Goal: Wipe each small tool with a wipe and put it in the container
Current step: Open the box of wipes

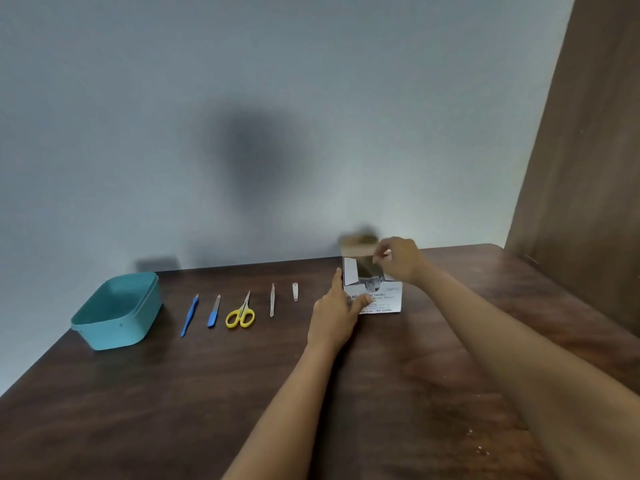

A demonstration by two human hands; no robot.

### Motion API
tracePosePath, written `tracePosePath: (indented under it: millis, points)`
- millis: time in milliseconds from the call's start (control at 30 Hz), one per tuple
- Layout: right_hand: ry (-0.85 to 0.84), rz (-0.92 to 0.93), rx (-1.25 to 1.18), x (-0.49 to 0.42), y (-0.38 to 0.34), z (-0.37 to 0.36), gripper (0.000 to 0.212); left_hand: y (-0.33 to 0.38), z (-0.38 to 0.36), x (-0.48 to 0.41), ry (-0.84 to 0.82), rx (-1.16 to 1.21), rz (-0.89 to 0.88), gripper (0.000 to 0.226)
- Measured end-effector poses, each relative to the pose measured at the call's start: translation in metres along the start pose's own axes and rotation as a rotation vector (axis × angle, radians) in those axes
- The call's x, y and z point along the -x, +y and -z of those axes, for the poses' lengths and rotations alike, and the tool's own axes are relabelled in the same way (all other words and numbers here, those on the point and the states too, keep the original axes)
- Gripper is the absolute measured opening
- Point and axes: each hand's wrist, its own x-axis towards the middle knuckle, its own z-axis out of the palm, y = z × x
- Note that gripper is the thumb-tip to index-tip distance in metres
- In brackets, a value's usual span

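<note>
A white box of alcohol swabs [381, 296] stands open on the dark wooden table [242, 393]. My left hand [337, 311] grips its left front corner. My right hand [398, 258] hovers over the box's open top, fingertips pinching a small white piece, likely a swab packet. To the left lie several small tools in a row: a blue-handled scalpel [189, 316], a blue nail file [213, 312], yellow scissors [241, 313], tweezers [272, 300] and a nail clipper [295, 291]. A teal container [119, 311] sits open at the far left.
A grey wall rises right behind the table's far edge. A brown wooden panel [581, 185] stands at the right. The table's left edge runs diagonally just past the teal container.
</note>
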Motion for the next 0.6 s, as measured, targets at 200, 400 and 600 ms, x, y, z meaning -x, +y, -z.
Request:
tracePosePath:
  millis: [200,400,600]
  points:
    - [-0.184,0.081,0.138,-0.002,-0.009,0.002,0.009,0.002,0.002,0.001,-0.007,0.005,-0.005,0.084]
    - [-0.441,0.141,0.513,0.002,-0.033,0.009,0.023,0.004,0.003,0.003,-0.001,0.001,-0.003,0.086]
    - [-0.463,0.136,0.537,0.001,-0.037,0.006,0.013,0.005,0.004,0.005,0.002,0.003,-0.017,0.087]
